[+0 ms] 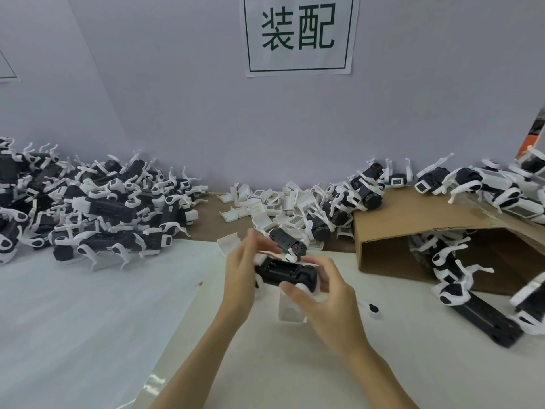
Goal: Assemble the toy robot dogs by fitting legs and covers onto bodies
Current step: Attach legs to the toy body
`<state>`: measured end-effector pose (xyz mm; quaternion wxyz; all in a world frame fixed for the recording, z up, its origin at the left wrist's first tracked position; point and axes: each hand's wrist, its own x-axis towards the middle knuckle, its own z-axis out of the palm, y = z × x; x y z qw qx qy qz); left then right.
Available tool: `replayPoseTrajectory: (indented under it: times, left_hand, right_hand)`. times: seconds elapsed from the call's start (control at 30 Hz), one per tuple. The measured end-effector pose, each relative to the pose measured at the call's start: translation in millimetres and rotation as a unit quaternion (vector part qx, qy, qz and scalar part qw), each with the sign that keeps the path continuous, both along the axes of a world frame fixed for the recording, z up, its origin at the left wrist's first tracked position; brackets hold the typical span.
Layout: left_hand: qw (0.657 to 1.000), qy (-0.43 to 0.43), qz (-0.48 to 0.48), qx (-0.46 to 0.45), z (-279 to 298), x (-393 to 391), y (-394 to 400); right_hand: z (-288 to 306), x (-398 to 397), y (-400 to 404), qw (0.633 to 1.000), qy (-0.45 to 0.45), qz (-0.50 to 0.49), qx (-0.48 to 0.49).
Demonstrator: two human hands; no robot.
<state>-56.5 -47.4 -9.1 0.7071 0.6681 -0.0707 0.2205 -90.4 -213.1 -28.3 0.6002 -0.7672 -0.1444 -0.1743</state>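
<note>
Wall: pale lilac wall (177,98), white paper sign with green characters (299,33) upper centre.
Table: white sheet-covered worktop (73,305), lower frame.
Left pile: heap of black-and-white toy dogs (88,208).
Box: brown cardboard box on its side (413,231), right.
Covers: loose white plastic covers (265,205), centre back.
Body: black toy dog body (284,273), frame centre, above the table.
Hands: left hand (240,278) and right hand (324,299) both grip the body's ends.

Pale wall, white table

A sign (300,35) with two dark green characters hangs on the plain lilac-grey wall (177,98); below, a white table (73,320) under even light.
</note>
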Motion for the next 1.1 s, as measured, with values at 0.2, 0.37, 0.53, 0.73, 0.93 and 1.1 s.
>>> replayPoseTrajectory:
  times: [0.2,0.37,0.53,0.73,0.93,1.1]
  left_hand:
    - [0.995,0.031,0.09,-0.027,-13,5,-6]
    - [0.939,0.16,0.137,-0.273,-6,16,17]
    - [0.934,0.178,0.145,-0.273,-3,16,24]
    - [0.946,0.154,0.159,-0.239,-3,14,24]
    - [0.96,0.128,0.176,-0.178,-5,13,20]
    - [0.981,0.075,0.168,-0.067,-8,9,13]
  right_hand:
    - [2,7,-5,0.987,0.097,0.072,0.104]
    - [-13,10,-9,0.989,0.025,0.063,-0.13]
    - [-25,8,-6,0.936,0.047,0.093,-0.337]
    - [-9,13,-16,0.989,0.023,-0.023,-0.147]
    - [3,17,-29,0.996,0.076,-0.033,0.012]
    - [5,21,-29,0.982,0.117,0.0,0.149]
